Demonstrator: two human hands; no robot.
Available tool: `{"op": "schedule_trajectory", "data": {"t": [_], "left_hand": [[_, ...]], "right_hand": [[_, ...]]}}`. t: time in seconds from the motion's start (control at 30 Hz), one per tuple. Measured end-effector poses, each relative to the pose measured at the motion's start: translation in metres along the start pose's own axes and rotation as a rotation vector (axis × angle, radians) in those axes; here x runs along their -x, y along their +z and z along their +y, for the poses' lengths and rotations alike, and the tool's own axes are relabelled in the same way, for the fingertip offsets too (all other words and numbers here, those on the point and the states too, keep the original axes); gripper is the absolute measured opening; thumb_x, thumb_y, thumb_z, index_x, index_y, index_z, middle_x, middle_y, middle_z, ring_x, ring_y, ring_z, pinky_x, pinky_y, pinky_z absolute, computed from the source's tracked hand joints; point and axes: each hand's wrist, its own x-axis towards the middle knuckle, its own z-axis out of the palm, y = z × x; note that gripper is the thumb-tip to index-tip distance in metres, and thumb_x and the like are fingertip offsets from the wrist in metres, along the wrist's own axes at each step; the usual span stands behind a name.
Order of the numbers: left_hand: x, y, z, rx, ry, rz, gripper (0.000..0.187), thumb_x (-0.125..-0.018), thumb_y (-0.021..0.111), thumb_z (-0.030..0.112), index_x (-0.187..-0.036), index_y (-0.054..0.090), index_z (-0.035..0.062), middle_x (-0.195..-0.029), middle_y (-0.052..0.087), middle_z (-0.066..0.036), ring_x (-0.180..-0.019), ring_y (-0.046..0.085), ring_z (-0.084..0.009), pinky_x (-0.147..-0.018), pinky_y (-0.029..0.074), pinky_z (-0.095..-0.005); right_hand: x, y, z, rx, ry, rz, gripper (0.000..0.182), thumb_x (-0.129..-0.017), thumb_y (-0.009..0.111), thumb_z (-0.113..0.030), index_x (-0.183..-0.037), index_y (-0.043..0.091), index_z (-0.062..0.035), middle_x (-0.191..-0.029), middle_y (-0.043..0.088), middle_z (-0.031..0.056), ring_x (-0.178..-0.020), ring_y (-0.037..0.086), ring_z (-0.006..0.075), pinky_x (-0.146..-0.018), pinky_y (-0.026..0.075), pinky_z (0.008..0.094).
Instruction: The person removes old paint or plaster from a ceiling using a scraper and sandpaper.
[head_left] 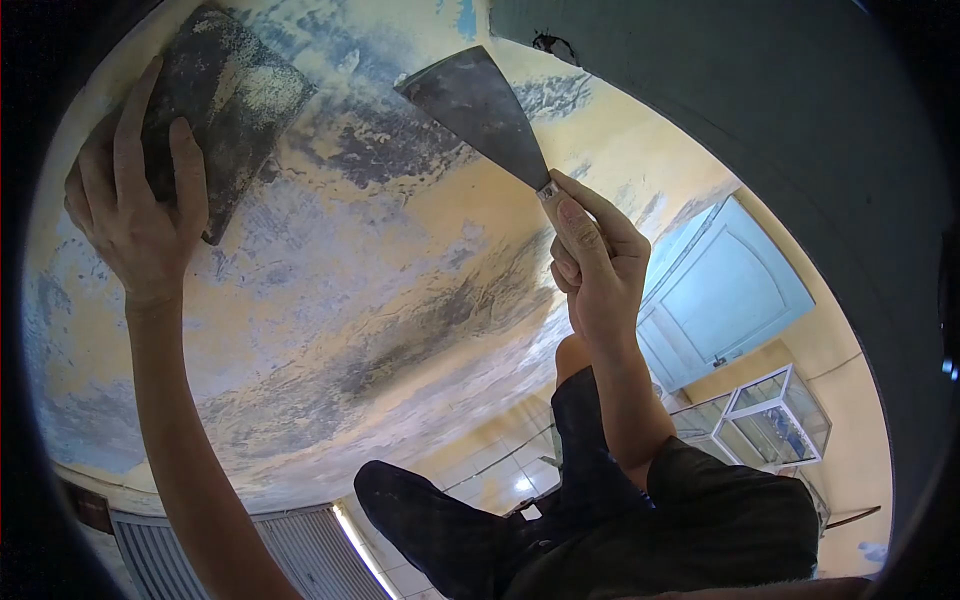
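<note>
My right hand (597, 245) is closed around the handle of a putty knife (482, 108), its wide, dark metal blade pointing up and left in front of the wall. On the left, my left hand (135, 200) grips a dark, flat, four-sided plate (225, 110) by its lower edge. Pale, crusty residue covers part of the plate's face. Behind both tools spreads a wall (400, 235) with yellow and bluish paint, rough worn patches and dark stains.
A dark green-grey surface (760, 110) borders the wall at upper right. A light blue door (740, 285) and a glass case (775, 425) stand at right. A ribbed grey shutter (310, 555) is below, near my dark-clothed leg (430, 525).
</note>
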Motion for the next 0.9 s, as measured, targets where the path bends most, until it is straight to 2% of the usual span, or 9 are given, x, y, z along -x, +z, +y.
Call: {"op": "schedule_trajectory", "data": {"t": [0.23, 0.3, 0.63, 0.73, 0.8, 0.9], "left_hand": [[-0.005, -0.002, 0.002, 0.012, -0.012, -0.005, 0.034, -0.093, 0.063, 0.03, -0.117, 0.068, 0.0065, -0.113, 0.07, -0.004, -0.092, 0.062, -0.0212, -0.082, 0.043, -0.0352], [0.0, 0.002, -0.001, 0.051, -0.03, 0.026, 0.035, -0.094, 0.061, 0.033, -0.125, 0.067, 0.0173, -0.107, 0.067, -0.006, -0.092, 0.061, -0.0171, -0.083, 0.041, -0.0336], [0.002, 0.005, -0.002, 0.0, -0.01, 0.02, 0.036, -0.093, 0.062, 0.034, -0.123, 0.068, 0.0159, -0.105, 0.067, -0.006, -0.092, 0.062, -0.0175, -0.083, 0.042, -0.0337], [0.001, 0.004, -0.006, 0.018, -0.015, 0.033, 0.035, -0.093, 0.063, 0.034, -0.122, 0.068, 0.0151, -0.104, 0.067, -0.006, -0.089, 0.063, -0.0176, -0.082, 0.043, -0.0338], [0.001, 0.006, -0.011, -0.009, 0.06, 0.035, 0.035, -0.092, 0.063, 0.033, -0.122, 0.068, 0.0155, -0.103, 0.068, -0.006, -0.087, 0.063, -0.0176, -0.081, 0.043, -0.0339], [-0.002, 0.002, -0.001, 0.028, -0.004, 0.041, 0.035, -0.092, 0.064, 0.033, -0.122, 0.068, 0.0156, -0.103, 0.068, -0.006, -0.087, 0.062, -0.018, -0.081, 0.043, -0.0336]], "right_hand": [[0.001, 0.004, -0.001, -0.03, -0.007, -0.012, 0.032, -0.1, 0.058, -0.012, -0.127, 0.061, 0.0041, -0.062, 0.047, -0.0053, -0.047, 0.031, -0.0005, -0.039, 0.022, 0.018], [0.001, 0.005, -0.005, -0.047, 0.023, -0.001, 0.032, -0.1, 0.058, -0.012, -0.128, 0.061, 0.0039, -0.062, 0.046, -0.0054, -0.047, 0.031, -0.0003, -0.039, 0.022, 0.0179], [0.003, 0.013, -0.007, -0.092, 0.07, 0.032, 0.032, -0.101, 0.057, -0.013, -0.127, 0.061, 0.003, -0.061, 0.046, -0.0056, -0.047, 0.033, -0.0002, -0.038, 0.022, 0.0169], [-0.002, 0.013, -0.004, -0.096, -0.016, -0.021, 0.032, -0.101, 0.057, -0.014, -0.128, 0.061, 0.0036, -0.061, 0.046, -0.0054, -0.047, 0.034, -0.0004, -0.038, 0.022, 0.0166], [-0.012, 0.022, -0.008, -0.152, 0.017, -0.001, 0.033, -0.1, 0.058, -0.014, -0.128, 0.061, 0.0039, -0.061, 0.046, -0.0054, -0.047, 0.034, -0.0005, -0.038, 0.022, 0.0165], [-0.009, 0.025, -0.018, -0.169, 0.062, 0.018, 0.034, -0.1, 0.058, -0.015, -0.128, 0.06, 0.0047, -0.062, 0.046, -0.0057, -0.048, 0.035, -0.0007, -0.038, 0.023, 0.0164]]}}
